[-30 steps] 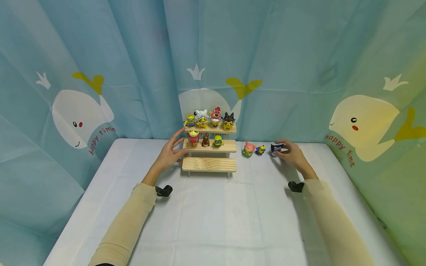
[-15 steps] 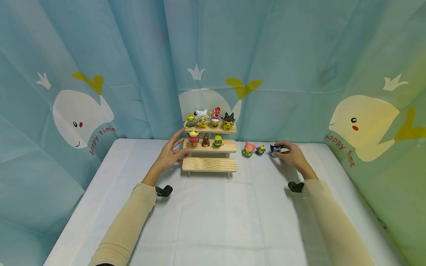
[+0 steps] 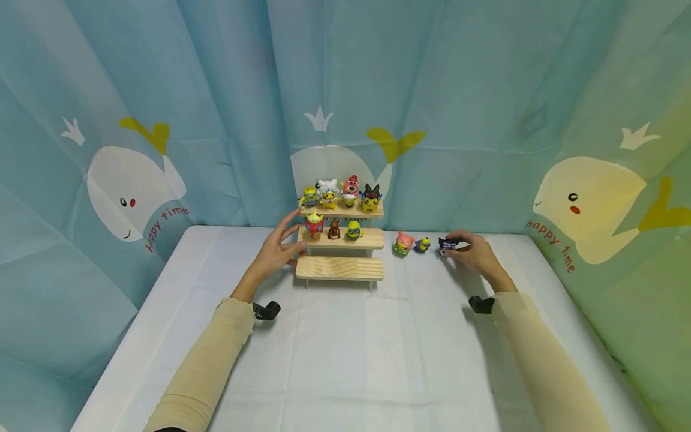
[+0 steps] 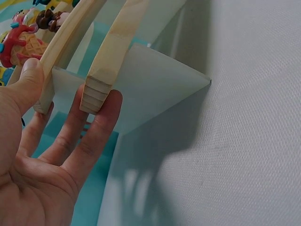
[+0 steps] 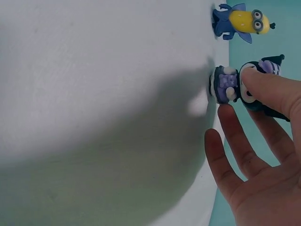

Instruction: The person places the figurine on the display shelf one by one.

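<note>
My left hand (image 3: 275,252) holds the left end of a three-tier wooden display stand (image 3: 339,268); in the left wrist view its thumb lies over the middle shelf (image 4: 70,40), and fingers touch the shelf ends. Toy figurines fill the top shelf, including a black-eared yellow one (image 3: 370,198). On the middle shelf are a red one (image 3: 314,226), a brown one (image 3: 334,229) and a green one (image 3: 354,230). My right hand (image 3: 472,252) pinches a black-and-purple figurine (image 5: 228,84) by its head, upright at the table's back edge; my thumb hides part of its face.
Between the stand and my right hand, a pink-hooded figurine (image 3: 403,243) and a yellow-and-blue minion figurine (image 5: 244,22) stand on the white table (image 3: 388,360). A blue curtain (image 3: 475,102) with printed whales hangs right behind the table.
My right hand has come down slightly with the black-and-purple figurine, which has turned a little. The left hand and the stand have stayed in place.
</note>
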### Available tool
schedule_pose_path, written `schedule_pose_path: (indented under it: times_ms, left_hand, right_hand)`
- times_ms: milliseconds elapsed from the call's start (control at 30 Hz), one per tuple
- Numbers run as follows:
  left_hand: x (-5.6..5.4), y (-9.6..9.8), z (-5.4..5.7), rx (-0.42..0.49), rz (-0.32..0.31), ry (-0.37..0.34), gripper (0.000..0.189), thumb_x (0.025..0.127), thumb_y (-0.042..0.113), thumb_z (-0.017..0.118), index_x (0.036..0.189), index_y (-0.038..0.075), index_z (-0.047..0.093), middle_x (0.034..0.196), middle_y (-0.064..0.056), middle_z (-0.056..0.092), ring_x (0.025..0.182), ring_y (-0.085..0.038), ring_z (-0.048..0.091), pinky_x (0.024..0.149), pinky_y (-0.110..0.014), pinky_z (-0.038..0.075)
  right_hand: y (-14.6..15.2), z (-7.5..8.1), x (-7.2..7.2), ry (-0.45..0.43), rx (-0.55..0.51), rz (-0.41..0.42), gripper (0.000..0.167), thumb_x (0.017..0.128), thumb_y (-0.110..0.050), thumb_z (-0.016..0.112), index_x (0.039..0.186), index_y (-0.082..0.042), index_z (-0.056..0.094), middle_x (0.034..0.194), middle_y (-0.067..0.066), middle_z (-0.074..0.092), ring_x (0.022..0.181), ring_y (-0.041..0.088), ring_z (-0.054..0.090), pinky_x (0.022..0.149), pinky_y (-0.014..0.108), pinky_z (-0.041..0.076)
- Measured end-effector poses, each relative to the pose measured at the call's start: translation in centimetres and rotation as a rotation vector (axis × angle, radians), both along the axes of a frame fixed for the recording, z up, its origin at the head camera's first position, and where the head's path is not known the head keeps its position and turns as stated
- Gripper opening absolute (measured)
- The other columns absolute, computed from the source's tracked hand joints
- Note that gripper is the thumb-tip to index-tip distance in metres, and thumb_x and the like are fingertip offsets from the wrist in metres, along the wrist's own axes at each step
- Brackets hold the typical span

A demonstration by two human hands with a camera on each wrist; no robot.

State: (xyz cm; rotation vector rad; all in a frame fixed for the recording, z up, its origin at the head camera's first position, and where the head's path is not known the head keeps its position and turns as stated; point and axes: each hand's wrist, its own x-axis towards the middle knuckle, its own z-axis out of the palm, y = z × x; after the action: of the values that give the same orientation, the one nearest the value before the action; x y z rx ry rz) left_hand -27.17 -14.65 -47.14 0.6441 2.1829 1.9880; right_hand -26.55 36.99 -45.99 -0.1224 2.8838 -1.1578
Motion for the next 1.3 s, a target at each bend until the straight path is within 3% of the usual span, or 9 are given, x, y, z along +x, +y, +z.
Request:
schedule_pose_path:
  times_ms: [233, 367, 667, 1033, 1167, 1300]
  left_hand:
    - [-0.1, 0.0, -0.1, 0.012, -0.009, -0.017, 0.080, 0.103, 0.012, 0.065, 0.164, 0.040, 0.022, 0.168, -0.022, 0.020, 0.117, -0.052, 0.063, 0.065, -0.059, 0.060]
    - [-0.2, 0.0, 0.1, 0.018, -0.017, -0.037, 0.080, 0.103, 0.010, 0.064, 0.165, 0.037, 0.022, 0.168, -0.024, 0.018, 0.120, -0.055, 0.059, 0.064, -0.056, 0.061]
    - [1.2, 0.2, 1.9, 0.030, -0.028, -0.053, 0.079, 0.103, 0.005, 0.063, 0.166, 0.029, 0.022, 0.166, -0.026, 0.019, 0.119, -0.062, 0.055, 0.070, -0.070, 0.054]
    - [1.3, 0.2, 2.2, 0.033, -0.035, -0.045, 0.079, 0.103, 0.005, 0.063, 0.166, 0.029, 0.022, 0.166, -0.029, 0.018, 0.121, -0.061, 0.054, 0.066, -0.057, 0.061]
    - [1.4, 0.1, 2.2, 0.029, -0.030, -0.046, 0.079, 0.103, 0.006, 0.064, 0.165, 0.031, 0.023, 0.166, -0.029, 0.019, 0.121, -0.061, 0.055, 0.067, -0.059, 0.060]
    - [1.4, 0.1, 2.2, 0.026, -0.028, -0.044, 0.079, 0.102, 0.007, 0.064, 0.165, 0.031, 0.023, 0.166, -0.029, 0.018, 0.121, -0.061, 0.055, 0.066, -0.057, 0.061]
  right_hand:
    - [-0.1, -0.3, 0.0, 0.044, 0.005, -0.014, 0.043, 0.097, -0.014, 0.074, 0.137, -0.003, 0.061, 0.138, 0.028, 0.057, 0.114, 0.046, 0.065, 0.087, 0.042, 0.057]
    - [-0.3, -0.3, 0.1, 0.061, 0.029, -0.019, 0.041, 0.097, -0.012, 0.074, 0.135, -0.002, 0.062, 0.135, 0.028, 0.059, 0.112, 0.044, 0.066, 0.085, 0.040, 0.058]
    - [-0.6, 0.4, 0.4, 0.075, 0.054, 0.013, 0.040, 0.095, -0.014, 0.076, 0.130, -0.001, 0.064, 0.131, 0.028, 0.061, 0.110, 0.046, 0.066, 0.080, 0.042, 0.057]
    - [-0.7, 2.3, 2.0, 0.243, 0.082, 0.104, 0.035, 0.092, -0.012, 0.080, 0.123, -0.002, 0.068, 0.116, 0.023, 0.070, 0.101, 0.044, 0.069, 0.078, 0.047, 0.059]
    - [-1.1, 3.1, 3.0, 0.270, 0.045, 0.131, 0.034, 0.092, -0.012, 0.080, 0.122, -0.002, 0.068, 0.115, 0.020, 0.070, 0.100, 0.037, 0.069, 0.085, 0.050, 0.060]
    - [-1.6, 4.3, 4.2, 0.290, 0.012, 0.140, 0.034, 0.091, -0.012, 0.081, 0.122, -0.003, 0.069, 0.114, 0.017, 0.070, 0.097, 0.019, 0.069, 0.085, 0.043, 0.061]
